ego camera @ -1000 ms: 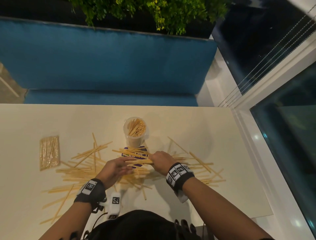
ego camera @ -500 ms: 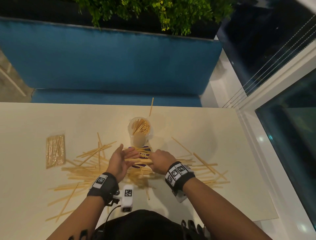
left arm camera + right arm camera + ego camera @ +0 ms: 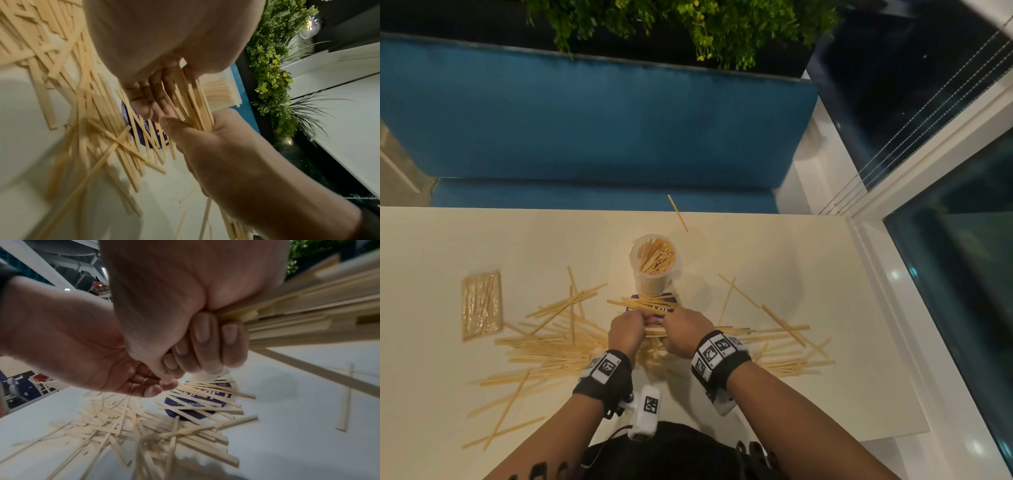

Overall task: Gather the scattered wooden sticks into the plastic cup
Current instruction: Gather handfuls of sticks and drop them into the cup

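**Both hands closed on one bundle of sticks, just short of the cup**

The right hand gripped a bundle of wooden sticks, fingers curled tightly round it. The left hand met it from the other side, its fingers curled about the same bundle. The two hands touched above the cream table. Just beyond them stood the clear plastic cup, upright and partly filled with sticks. A purple round label lay beneath the hands, crossed by loose sticks. Scattered sticks spread to both sides. A wrapped pack of sticks lay far left.
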Motion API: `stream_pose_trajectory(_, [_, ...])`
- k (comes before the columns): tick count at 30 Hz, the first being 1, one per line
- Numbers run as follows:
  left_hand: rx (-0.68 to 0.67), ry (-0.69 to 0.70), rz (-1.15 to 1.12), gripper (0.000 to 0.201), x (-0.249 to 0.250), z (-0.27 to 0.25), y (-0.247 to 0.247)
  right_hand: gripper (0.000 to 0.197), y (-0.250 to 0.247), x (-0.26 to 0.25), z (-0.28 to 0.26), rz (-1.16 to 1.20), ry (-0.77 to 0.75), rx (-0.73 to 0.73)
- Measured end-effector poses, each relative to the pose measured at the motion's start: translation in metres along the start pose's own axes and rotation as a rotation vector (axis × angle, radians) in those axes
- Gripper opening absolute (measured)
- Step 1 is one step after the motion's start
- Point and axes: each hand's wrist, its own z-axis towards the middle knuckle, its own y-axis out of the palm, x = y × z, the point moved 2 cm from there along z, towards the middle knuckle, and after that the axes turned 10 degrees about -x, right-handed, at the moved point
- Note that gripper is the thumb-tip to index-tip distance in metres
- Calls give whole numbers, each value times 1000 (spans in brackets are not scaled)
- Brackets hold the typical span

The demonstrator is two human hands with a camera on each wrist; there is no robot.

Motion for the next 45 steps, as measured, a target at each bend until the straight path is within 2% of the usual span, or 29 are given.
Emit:
stream_pose_trajectory(3, [-19, -16, -46, 40, -2, 3, 0, 27, 0, 0, 2, 3, -30, 14])
stream_pose_trajectory(5, [-60, -24, -21, 49, -5, 9, 5, 48, -3, -3, 1, 46, -78, 48])
stream_pose_trajectory(7, [-70, -29, -26, 51, -6, 10, 6, 59, -6, -3, -1, 84, -108, 57])
stream_pose_trajectory(11, [-172, -12, -71, 55, 2, 2, 8, 59, -4, -4, 1, 116, -135, 77])
stream_pose_trajectory(14, [-316, 14, -315, 65, 12, -11, 5, 46, -10, -4, -5, 211, -133, 111])
stream_pose_trajectory(17, [-322, -30, -491, 66, 9, -4, -2, 15, -25, 8, -12, 525, -163, 265])
stream_pose_trajectory(20, [-300, -174, -363, 62, 0, 3, 8, 49, -49, 15, -29, 978, -191, 495])
stream_pose_trajectory(22, [-387, -266, -322, 62, -2, 2, 20, 52, -69, 14, -43, 1191, -265, 631])
stream_pose_trajectory(25, [-560, -342, -448, 56, 5, -8, 36, 53, -84, 11, -56, 1367, -388, 752])
stream_pose_trajectory(27, [-642, -343, -585, 46, 15, -17, 43, 54, -84, 11, -59, 1414, -398, 792])
stream_pose_trajectory(30, [-688, -331, -736, 36, 25, -22, 49, 55, -82, 11, -62, 1442, -388, 815])
stream_pose_trajectory(36, [-764, -450, -583, 32, 29, -31, 55, 49, -89, 3, -68, 1426, -385, 882])
stream_pose_trajectory(42, [-714, -495, -735, 28, 37, -31, 56, 42, -82, 1, -67, 1371, -349, 934])
stream_pose_trajectory(45, [-829, -502, -729, 22, 42, -34, 54, 42, -84, 1, -68, 1344, -348, 929])
